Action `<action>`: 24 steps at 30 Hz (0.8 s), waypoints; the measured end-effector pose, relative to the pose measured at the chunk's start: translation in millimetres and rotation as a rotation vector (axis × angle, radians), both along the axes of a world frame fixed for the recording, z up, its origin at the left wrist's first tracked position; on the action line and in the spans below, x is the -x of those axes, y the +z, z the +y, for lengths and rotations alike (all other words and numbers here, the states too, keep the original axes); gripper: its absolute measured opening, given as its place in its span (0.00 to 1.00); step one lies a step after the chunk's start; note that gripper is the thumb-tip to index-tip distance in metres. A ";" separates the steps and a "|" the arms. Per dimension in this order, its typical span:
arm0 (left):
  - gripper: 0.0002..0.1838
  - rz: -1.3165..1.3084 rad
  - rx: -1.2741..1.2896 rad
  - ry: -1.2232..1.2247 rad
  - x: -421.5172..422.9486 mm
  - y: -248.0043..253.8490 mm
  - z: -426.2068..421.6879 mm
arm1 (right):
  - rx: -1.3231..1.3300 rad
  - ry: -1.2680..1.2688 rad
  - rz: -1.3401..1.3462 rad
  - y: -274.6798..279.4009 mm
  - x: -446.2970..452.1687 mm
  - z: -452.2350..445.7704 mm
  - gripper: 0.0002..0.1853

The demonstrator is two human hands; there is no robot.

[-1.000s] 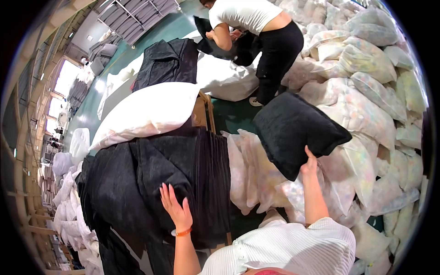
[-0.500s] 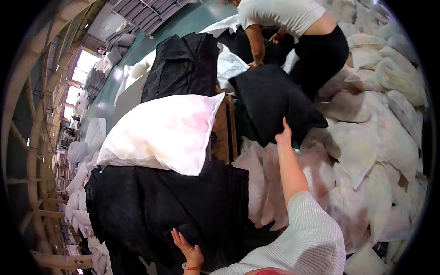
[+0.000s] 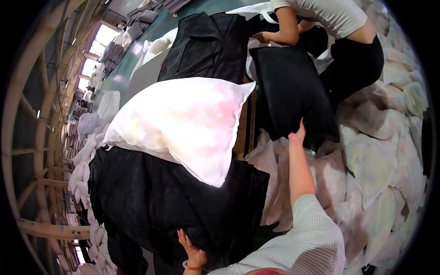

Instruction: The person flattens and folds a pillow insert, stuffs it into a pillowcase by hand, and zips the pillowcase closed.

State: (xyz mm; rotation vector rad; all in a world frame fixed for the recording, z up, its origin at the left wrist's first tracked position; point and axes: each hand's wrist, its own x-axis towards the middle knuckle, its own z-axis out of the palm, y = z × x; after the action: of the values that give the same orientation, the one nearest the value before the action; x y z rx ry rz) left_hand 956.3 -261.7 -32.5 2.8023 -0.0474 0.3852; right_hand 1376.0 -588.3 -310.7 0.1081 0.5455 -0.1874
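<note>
With my right arm stretched forward, my right hand (image 3: pixel 298 134) grips the near edge of a filled black pillow (image 3: pixel 293 85). The thumb lies on top, while the other fingers are hidden beneath it. My left hand (image 3: pixel 193 253) rests on the near side of a stack of folded black fabric covers (image 3: pixel 178 201), fingers stretched out and thumb apart. A plump white pillow (image 3: pixel 178 123) lies across the back of that stack, its corner pointing toward me.
A co-worker in a white top (image 3: pixel 330 16) bends over at the far right, arms near a second black fabric pile (image 3: pixel 206 46). White pillows (image 3: pixel 385 151) are heaped along the right. More white bags (image 3: pixel 110 105) stand at the left, beside a green floor (image 3: pixel 121 75).
My view has shifted, so most things sit further right. The black pillow in my right hand has turned more upright in view. The co-worker's arm has moved off its far edge.
</note>
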 end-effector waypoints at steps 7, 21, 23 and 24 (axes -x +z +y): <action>0.41 0.000 -0.010 -0.005 -1.0 0.7 -0.8 | 0.121 0.110 -0.014 9.2 21.1 3.7 0.26; 0.41 -0.012 0.030 -0.033 -2.3 2.1 -0.8 | 0.071 0.149 -0.002 28.3 94.1 1.5 0.21; 0.41 -0.012 0.031 -0.033 -2.5 1.4 -0.7 | 0.070 0.153 -0.033 28.2 95.2 -2.9 0.21; 0.41 -0.010 0.023 -0.032 -2.1 1.1 -0.4 | 0.092 0.147 0.002 34.7 96.7 -4.7 0.20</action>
State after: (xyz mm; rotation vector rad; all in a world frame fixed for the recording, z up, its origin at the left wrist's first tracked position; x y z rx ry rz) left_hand 958.4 -262.1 -31.5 2.7731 -0.0892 0.3890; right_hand 1279.3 -593.0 -275.9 -0.0220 0.5441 -0.0696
